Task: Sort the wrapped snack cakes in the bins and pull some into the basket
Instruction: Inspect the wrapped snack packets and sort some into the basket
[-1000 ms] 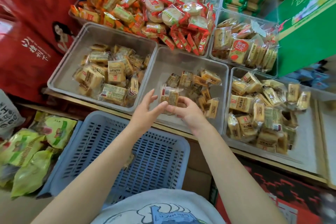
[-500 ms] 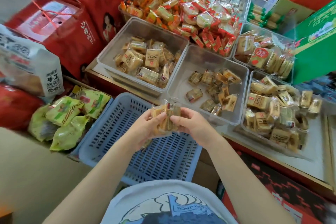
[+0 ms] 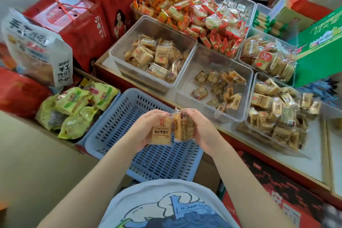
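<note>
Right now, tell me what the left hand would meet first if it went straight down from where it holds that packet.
Most likely the slatted floor of the blue basket; the left hand hangs over it, height unclear.

Worktop (image 3: 312, 161), white surface with wood and red edge, runs from frame centre to lower right. On it: clear bins in a grid. Left bin (image 3: 118, 55) with tan wrapped cakes, middle bin (image 3: 187, 87) sparsely filled, right bin (image 3: 249, 118) heaped, upper-right bin (image 3: 242, 59) with packs. Orange-red snack pile (image 3: 185, 5) behind, at top centre. Green box (image 3: 318, 55) at right edge.
</note>
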Available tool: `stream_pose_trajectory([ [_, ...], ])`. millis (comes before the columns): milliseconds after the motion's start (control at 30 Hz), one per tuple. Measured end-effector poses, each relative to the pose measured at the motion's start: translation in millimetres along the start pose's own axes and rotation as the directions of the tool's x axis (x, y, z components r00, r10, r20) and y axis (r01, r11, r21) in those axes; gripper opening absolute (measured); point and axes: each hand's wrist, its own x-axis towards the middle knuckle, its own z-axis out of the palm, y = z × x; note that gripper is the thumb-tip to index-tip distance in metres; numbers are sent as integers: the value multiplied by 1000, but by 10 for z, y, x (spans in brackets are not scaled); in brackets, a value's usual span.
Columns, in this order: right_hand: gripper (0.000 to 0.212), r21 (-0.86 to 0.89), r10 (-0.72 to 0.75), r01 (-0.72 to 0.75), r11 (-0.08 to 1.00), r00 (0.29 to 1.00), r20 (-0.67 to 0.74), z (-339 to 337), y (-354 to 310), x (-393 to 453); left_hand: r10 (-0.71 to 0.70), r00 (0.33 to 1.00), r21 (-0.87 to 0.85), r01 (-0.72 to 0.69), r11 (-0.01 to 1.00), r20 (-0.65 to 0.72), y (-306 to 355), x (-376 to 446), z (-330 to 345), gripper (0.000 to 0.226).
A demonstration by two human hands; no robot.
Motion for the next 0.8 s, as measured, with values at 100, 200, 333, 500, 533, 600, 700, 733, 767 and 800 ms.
stream_pose_trajectory([
  [100,26,-13,-12,12,1000,1000,-18,65,15,-56,21,996,24,-19,1000,-83,-50,-3,40,11],
  [200,20,2,-3,3,1000,998,-61,84,25,-104,8,995,45,-3,999,-99,-74,-12,74,13],
  [333,14,3,30,-30,1000,995,-90,94,55,-127,-84,996,126,87,988,-30,-43,-39,161,21],
  [500,11,10,41,-40,999,993,-114,148,55,-149,-103,977,126,128,984,-185,-67,-13,222,14],
  [533,12,7,31,-31,1000,990,-138,153,56,-149,-91,981,106,110,988,-171,-71,-9,215,11],
  [600,13,10,17,-16,1000,986,-166,153,53,-149,-66,990,86,77,993,-127,-83,-8,199,7],
  [700,12,34,17,-11,999,985,-174,145,22,-157,-42,994,92,52,994,-103,-63,-15,199,6],
  [733,12,33,18,-13,999,985,-173,141,9,-157,-30,994,93,40,995,-103,-58,-18,204,6],
  [767,12,30,20,-15,999,985,-171,139,-5,-160,-19,994,96,30,995,-109,-54,-23,211,6],
  [800,12,27,21,-16,1000,985,-169,137,-16,-158,-9,992,102,22,995,-123,-53,-23,213,6],
])
